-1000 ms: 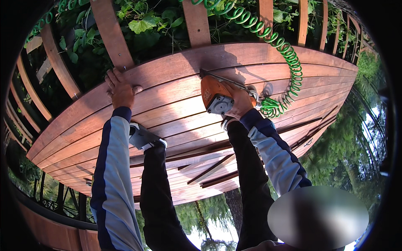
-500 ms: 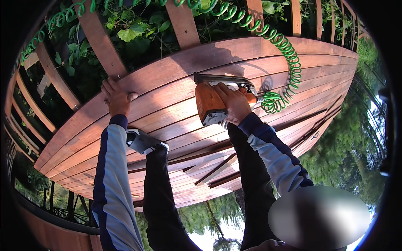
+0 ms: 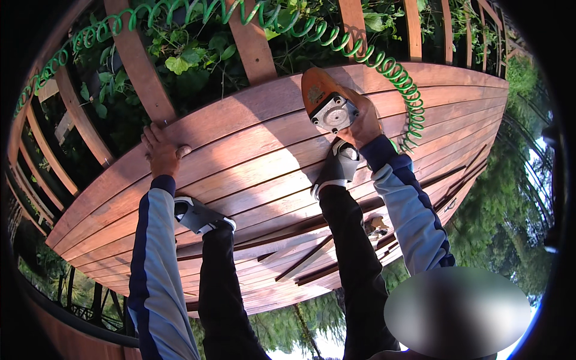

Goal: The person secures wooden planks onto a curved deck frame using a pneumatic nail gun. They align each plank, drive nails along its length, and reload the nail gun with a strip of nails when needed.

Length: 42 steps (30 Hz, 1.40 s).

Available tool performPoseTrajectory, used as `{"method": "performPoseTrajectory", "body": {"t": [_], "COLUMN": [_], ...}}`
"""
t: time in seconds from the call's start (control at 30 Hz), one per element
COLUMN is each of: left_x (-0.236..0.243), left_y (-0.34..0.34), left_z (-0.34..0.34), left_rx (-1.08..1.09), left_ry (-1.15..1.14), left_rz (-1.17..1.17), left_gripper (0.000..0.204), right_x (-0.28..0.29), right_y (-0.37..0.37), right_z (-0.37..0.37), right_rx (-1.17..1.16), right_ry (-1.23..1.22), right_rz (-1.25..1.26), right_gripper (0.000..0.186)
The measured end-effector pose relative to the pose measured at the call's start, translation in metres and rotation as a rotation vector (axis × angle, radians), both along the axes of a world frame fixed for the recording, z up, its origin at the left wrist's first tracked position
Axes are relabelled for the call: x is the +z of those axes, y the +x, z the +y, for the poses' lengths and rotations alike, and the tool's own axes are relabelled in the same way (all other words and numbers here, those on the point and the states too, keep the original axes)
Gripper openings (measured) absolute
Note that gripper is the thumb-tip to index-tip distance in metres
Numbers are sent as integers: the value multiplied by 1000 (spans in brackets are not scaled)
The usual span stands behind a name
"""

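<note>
My right hand [image 3: 366, 125] grips an orange nail gun [image 3: 319, 90] by its handle, near the far edge of the wooden deck [image 3: 240, 174]. The gun's grey bolted end cap [image 3: 336, 115] faces up, and its nose is hidden beneath the body. A green coiled air hose [image 3: 393, 71] hangs down beside that hand; where it joins the gun cannot be seen. Over to the left, my left hand [image 3: 163, 157] lies on the outermost deck board [image 3: 222, 123], fingers spread and thumb out, close to the foot of a slanting railing slat [image 3: 141, 63].
Both my shoes, the left [image 3: 201, 216] and the right [image 3: 341, 165], stand on the boards. Loose dark wood strips [image 3: 306, 258] lie nearer to me. Upright slats line the far edge, with green leaves [image 3: 186, 60] behind them. Trees show past the deck's right end.
My right hand has carried the nail gun away from me and to the right, turning its end cap upward. The hose has shifted with it. My left hand stays nearly in place.
</note>
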<state>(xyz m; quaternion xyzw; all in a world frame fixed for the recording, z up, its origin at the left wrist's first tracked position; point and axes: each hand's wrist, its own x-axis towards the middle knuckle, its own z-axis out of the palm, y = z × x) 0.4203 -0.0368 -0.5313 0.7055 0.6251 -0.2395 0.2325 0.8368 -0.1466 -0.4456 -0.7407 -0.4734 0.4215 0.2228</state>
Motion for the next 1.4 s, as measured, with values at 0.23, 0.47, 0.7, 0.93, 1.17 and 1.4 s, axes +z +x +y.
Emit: {"method": "performPoseTrajectory", "body": {"t": [0.23, 0.47, 0.7, 0.93, 1.17, 1.4], "left_x": [-1, -5, 17, 225, 446, 516], "left_y": [-2, -5, -7, 71, 160, 153], "left_z": [-2, -4, -4, -101, -88, -88], "left_rx": [45, -16, -13, 29, -205, -436], "left_ry": [-4, 35, -61, -202, -51, 33], "left_rz": [-26, 3, -7, -913, -1366, -1232], "left_gripper": [120, 120, 130, 54, 28, 27], "right_x": [-4, -5, 65, 224, 368, 415], "right_y": [6, 5, -18, -62, -105, -117], "right_z": [9, -2, -41, -68, -41, -64], "right_rx": [-133, -38, -264, -363, -1307, -1721], "right_ry": [-10, 22, -54, 137, 619, 976], "right_rz": [254, 154, 305, 113, 691, 940], "right_gripper": [62, 68, 59, 44, 34, 25]}}
